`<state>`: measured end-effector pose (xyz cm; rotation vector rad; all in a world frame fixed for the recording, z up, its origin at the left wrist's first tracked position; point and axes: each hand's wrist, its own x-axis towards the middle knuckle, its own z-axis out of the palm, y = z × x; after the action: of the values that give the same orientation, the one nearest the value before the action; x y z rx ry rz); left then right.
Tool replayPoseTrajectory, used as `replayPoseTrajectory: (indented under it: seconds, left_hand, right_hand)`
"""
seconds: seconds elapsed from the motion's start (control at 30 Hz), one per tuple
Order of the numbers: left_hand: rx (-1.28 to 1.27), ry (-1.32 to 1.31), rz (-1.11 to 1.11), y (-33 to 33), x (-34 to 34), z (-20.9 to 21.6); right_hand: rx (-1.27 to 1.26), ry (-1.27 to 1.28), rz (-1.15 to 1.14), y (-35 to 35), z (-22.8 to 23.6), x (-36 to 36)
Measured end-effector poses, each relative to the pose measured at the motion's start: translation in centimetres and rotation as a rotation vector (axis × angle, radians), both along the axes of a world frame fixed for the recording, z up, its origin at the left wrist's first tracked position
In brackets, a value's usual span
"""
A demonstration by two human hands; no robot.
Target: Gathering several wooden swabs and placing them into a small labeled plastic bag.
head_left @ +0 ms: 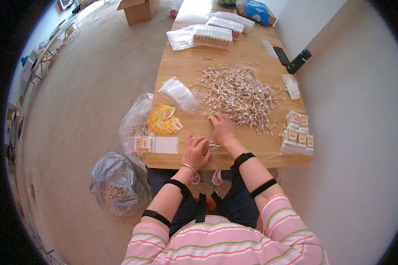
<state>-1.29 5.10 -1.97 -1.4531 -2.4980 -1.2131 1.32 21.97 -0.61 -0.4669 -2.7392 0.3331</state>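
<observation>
A large heap of cotton swabs (239, 95) with white tips is spread over the middle of the wooden table. Close to the near edge, my left hand (194, 152) curls around a small bunch of swabs (213, 145), whose ends stick out between thumb and fingers. My right hand (224, 128) is at the heap's near left side. Its fingers are closed at the tips, where a swab end seems to show. Left of my left hand lie a clear packet of swabs with a yellow label (143, 144) and a white card (166, 145).
Yellow label cards (164, 120) and clear bags (180, 94) lie left of the heap. Filled packets (297, 134) stack at the right edge. Behind are bundled swab packs (212, 35), a phone (281, 56) and a black bottle (299, 61). A plastic bag (117, 179) stands on the floor.
</observation>
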Motion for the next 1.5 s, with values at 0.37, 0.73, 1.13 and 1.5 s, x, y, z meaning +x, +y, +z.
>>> replayPoseTrajectory:
  seconds: [0.37, 0.73, 1.13, 1.5]
  left_hand:
    - [0.044, -0.014, 0.015, -0.1, 0.0, 0.0]
    - [0.021, -0.022, -0.002, 0.1, 0.1, -0.2]
    - [0.002, -0.046, 0.004, -0.2, 0.0, 0.8]
    - [0.056, -0.077, 0.04, 0.2, 0.3, 0.9]
  right_hand:
    - [-0.176, 0.27, -0.049, -1.3, -0.8, 4.3]
    - [-0.313, 0.17, -0.242, -1.4, -1.5, -0.2]
    - [-0.066, 0.264, 0.038, -1.0, 0.8, -1.0]
    - [-0.034, 0.076, 0.05, -2.0, -0.3, 1.3]
